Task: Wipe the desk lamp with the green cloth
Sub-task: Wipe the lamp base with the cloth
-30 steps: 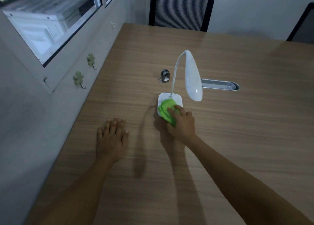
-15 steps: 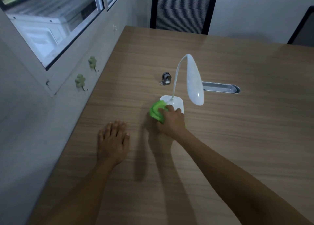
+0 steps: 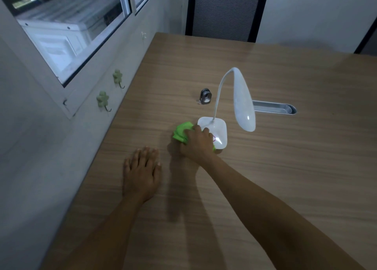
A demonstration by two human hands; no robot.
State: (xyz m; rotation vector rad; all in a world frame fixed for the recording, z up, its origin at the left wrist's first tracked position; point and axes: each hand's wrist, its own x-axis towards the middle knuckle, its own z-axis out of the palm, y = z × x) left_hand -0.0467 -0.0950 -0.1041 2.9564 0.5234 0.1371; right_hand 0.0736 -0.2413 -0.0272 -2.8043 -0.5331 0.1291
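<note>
A white desk lamp stands on the wooden table, with a square base [image 3: 219, 130], a thin bent neck and a long drooping head [image 3: 243, 102]. My right hand [image 3: 196, 144] grips a bunched green cloth [image 3: 181, 131] against the left front edge of the base. Most of the cloth sticks out to the left of my fingers, and a sliver shows under the hand's right side. My left hand [image 3: 141, 172] lies flat on the table, palm down, fingers together, holding nothing, to the left of the lamp.
A small dark metal object [image 3: 205, 96] stands behind the lamp. A grey cable slot [image 3: 273, 108] is set into the table to the right. A black chair [image 3: 224, 14] stands at the far edge. The wall with two green hooks [image 3: 103, 100] borders the table's left side.
My right hand has dragged the cloth from the top of the lamp base leftward to its left front edge. My left hand has stayed flat.
</note>
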